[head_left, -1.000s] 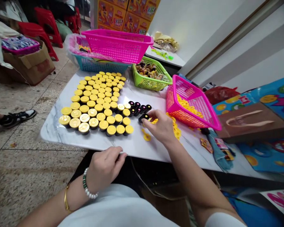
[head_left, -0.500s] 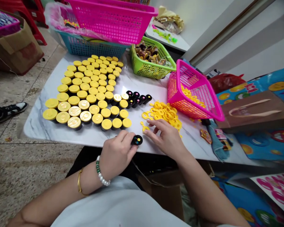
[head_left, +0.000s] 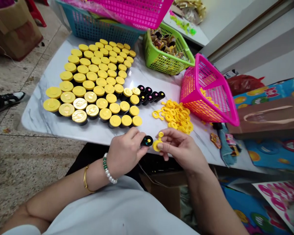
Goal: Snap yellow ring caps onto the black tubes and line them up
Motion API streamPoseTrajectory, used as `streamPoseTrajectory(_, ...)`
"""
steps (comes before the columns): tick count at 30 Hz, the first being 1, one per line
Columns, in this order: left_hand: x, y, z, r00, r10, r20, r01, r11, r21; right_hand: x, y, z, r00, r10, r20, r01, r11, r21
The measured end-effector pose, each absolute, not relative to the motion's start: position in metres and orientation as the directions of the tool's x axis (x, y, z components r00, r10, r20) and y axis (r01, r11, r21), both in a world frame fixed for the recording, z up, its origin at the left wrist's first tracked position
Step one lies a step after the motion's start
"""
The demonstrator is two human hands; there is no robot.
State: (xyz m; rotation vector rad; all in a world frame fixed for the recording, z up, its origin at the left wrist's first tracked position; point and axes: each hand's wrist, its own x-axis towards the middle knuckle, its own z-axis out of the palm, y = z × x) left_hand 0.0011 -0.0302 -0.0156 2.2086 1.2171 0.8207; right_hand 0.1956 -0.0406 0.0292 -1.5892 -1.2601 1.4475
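My left hand is closed around a small black cylinder whose round end, with a yellow dot, faces me. Between thumb and fingers of my right hand is a yellow plastic ring with a small tab, held just right of the cylinder and apart from it. Behind my right hand lies a pile of similar yellow rings. Several black cylinders with pink or yellow dots stand beyond. To the left, many black pieces with yellow round caps stand in rows on the marbled white table.
A pink basket with yellow pieces stands at the right, and a green basket of small brown and black parts behind. Blue and pink baskets are stacked at the back left. A brown paper bag lies at the right.
My right hand has lifted a yellow ring off the table and brought it close to the black cylinder. My left hand keeps its hold, and the view has shifted.
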Motion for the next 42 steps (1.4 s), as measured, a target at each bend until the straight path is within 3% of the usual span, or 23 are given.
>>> streamPoseTrajectory(8,0.001,-0.030,-0.017,0.429,0.858,0.283,0.580,-0.501,0.642,0.177,-0.039,0.022,-0.009,0.986,-0.168,0.194,-0.163,-0.967)
streamPoseTrajectory(19,0.001,-0.030,-0.018,0.439,0.841,0.315,0.600,-0.536,0.594,0.166,-0.036,0.002,0.045,0.949,-0.312,-0.035,-0.311,-0.950)
streamPoseTrajectory(29,0.000,-0.029,-0.014,0.462,0.854,0.238,0.626,-0.504,0.595,0.166,-0.039,-0.002,0.002,0.941,-0.340,-0.033,-0.339,-0.940)
streamPoseTrajectory(37,-0.002,-0.027,-0.012,0.463,0.855,0.233,0.637,-0.504,0.583,0.163,-0.038,0.009,0.087,0.966,-0.245,0.099,-0.253,-0.962)
streamPoseTrajectory(42,-0.001,-0.029,-0.015,0.476,0.848,0.233,0.631,-0.514,0.581,0.163,-0.039,0.004,0.075,0.954,-0.291,0.078,-0.297,-0.952)
